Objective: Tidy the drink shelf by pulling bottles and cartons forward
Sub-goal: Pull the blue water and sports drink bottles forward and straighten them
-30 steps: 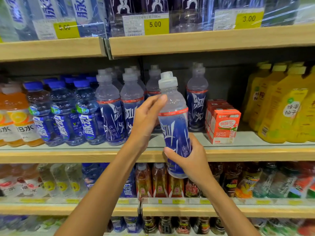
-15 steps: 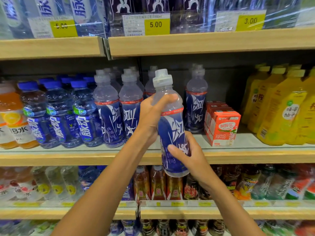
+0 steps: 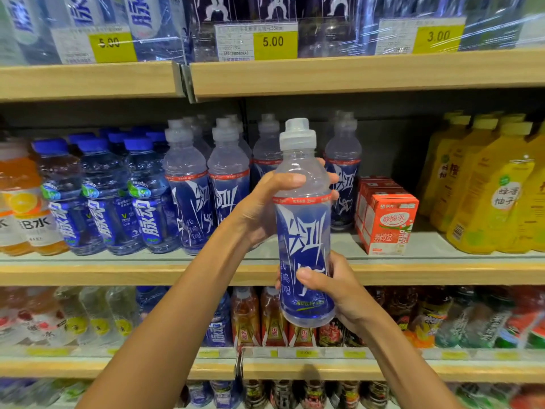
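The held bottle point(image 3: 303, 231), clear with a blue label and a pale sports cap, stands upright in the centre of the frame, off the shelf and in front of the middle shelf point(image 3: 118, 273); its base shows below that shelf's wooden front edge. The left grip point(image 3: 265, 208) is wrapped round the bottle's shoulder just above the red band, thumb on the near side and fingertips showing past the far side. The right grip point(image 3: 336, 290) clasps the lower body, thumb pressed on the label. Behind, on the middle shelf, matching blue-label bottles point(image 3: 188, 199) stand in rows at centre left, and a lone matching bottle point(image 3: 343, 187) stands just right of the held one. Further left are blue-capped bottles point(image 3: 103, 202), and at the left edge orange drink bottles point(image 3: 20, 202). Red cartons point(image 3: 386, 225) sit right of centre near the shelf front, and yellow bottles point(image 3: 486, 199) fill the right edge. Yellow price tags point(image 3: 272, 41) hang along the top shelf point(image 3: 354, 75). The lower-shelf bottles point(image 3: 244, 317) are blurred
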`<state>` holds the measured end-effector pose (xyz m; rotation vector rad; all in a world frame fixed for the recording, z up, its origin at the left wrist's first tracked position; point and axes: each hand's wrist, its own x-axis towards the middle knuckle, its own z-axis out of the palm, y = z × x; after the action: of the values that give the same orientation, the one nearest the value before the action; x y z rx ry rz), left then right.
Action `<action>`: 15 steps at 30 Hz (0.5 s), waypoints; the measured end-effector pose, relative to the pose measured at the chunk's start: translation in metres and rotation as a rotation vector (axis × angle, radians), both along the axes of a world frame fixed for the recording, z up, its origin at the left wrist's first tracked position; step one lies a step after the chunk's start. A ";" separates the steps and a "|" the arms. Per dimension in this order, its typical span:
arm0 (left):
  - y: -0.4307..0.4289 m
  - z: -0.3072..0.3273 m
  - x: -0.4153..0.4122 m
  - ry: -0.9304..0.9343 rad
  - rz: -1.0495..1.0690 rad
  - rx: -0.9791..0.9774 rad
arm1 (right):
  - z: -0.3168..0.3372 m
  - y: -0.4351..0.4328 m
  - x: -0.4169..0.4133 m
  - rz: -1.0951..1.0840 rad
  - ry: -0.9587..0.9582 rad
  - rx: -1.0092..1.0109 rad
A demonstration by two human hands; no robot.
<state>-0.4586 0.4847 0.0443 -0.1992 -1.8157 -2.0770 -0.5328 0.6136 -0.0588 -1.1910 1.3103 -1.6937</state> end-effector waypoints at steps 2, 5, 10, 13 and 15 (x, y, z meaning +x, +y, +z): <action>0.006 -0.004 0.000 0.013 0.082 -0.008 | 0.000 0.000 0.003 -0.040 -0.012 -0.035; 0.022 -0.013 0.001 -0.020 0.231 -0.061 | 0.000 0.003 0.006 -0.120 -0.036 -0.067; 0.040 -0.028 -0.007 -0.084 0.249 -0.166 | -0.010 0.020 0.020 -0.271 -0.091 -0.077; 0.058 -0.039 -0.015 -0.090 0.127 -0.194 | -0.018 0.045 0.032 -0.413 -0.111 -0.056; 0.079 -0.052 -0.024 -0.096 0.016 -0.201 | -0.025 0.068 0.039 -0.531 -0.130 -0.030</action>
<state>-0.4821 0.5640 -0.0078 -0.1398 -2.0768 -1.9221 -0.4933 0.6812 -0.0841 -0.7677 1.6180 -2.1227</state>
